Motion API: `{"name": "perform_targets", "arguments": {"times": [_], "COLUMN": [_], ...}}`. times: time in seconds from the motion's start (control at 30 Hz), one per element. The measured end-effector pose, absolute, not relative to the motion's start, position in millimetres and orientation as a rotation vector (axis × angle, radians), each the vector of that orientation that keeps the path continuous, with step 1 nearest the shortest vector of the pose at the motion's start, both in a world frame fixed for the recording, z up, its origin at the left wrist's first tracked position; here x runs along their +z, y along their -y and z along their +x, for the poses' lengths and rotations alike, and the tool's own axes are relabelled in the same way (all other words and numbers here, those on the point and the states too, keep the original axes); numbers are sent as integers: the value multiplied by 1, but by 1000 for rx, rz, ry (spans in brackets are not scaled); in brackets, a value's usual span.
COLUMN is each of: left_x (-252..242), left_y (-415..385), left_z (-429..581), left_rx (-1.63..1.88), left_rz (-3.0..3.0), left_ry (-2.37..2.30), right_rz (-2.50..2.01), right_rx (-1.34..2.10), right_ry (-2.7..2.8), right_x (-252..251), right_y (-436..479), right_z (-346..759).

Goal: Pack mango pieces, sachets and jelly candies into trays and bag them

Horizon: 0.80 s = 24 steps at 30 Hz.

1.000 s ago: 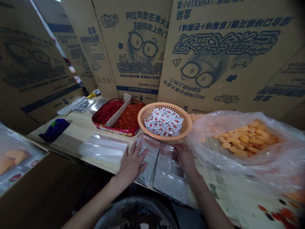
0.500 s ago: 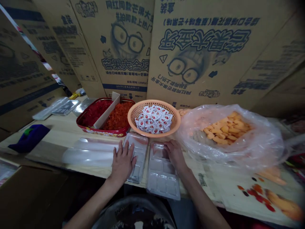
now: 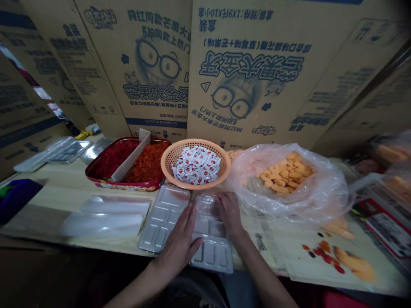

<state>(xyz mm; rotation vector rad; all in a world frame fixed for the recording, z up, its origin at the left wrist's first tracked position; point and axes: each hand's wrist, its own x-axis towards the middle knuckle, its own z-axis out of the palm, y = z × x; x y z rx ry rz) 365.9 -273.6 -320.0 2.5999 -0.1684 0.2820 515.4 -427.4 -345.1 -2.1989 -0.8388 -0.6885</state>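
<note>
Two clear plastic trays with moulded compartments lie side by side at the table's front edge, the left tray (image 3: 162, 220) tilted a little and the right tray (image 3: 213, 250) straighter. My left hand (image 3: 181, 239) rests between them, over the right tray's left edge, fingers stretched forward and thumb apart. On the upper right edge of the right tray lies my right hand (image 3: 229, 211), fingers bent but loose, partly hiding the compartments. Just behind the trays is an orange basket (image 3: 165, 171) of small white-and-red packets (image 3: 197, 164).
A red tin (image 3: 128, 186) with a divider holds red and orange pieces at left. Plastic sleeves (image 3: 105, 216) lie front left. On the right are a clear bag (image 3: 324, 196) of orange pieces and loose candies (image 3: 324, 252). Cardboard boxes (image 3: 250, 25) stand behind.
The view has shifted right. My left hand has moved right from the left tray to the right tray's edge, and its fingers are closer together. The left tray is now more slanted.
</note>
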Motion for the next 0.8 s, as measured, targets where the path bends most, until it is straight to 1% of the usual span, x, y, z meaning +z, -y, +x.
{"name": "perform_targets", "arguments": {"times": [0.2,0.37,0.5,0.6,0.67,0.73,0.77,0.8], "left_x": [-314,-305,-299,-301,-303,-302,-301,-298], "left_y": [279,280,283,285,286,286,286,287], "left_z": [379,387,389,392,395,398,400,402], "left_rx": [335,406,484,352,229,79,7,-51], "left_rz": [2126,2041,2054,1982,1896,1760,1674,1581], "left_ry": [-122,-186,-181,-251,-329,-375,-381,-380], "right_rz": [-2135,-2006,-1983,-1994,-2046,-2225,-2403,-2609], "right_rx": [-626,-630,-587,-588,-675,-731,-662,-513], "right_ry": [666,684,752,772,661,393,218,104], "right_x": [-327,-300,-290,-290,-289,-286,-284,-283], "right_y": [435,438,438,444,459,484,499,514], "right_z": [501,496,497,501,514,538,553,570]}}
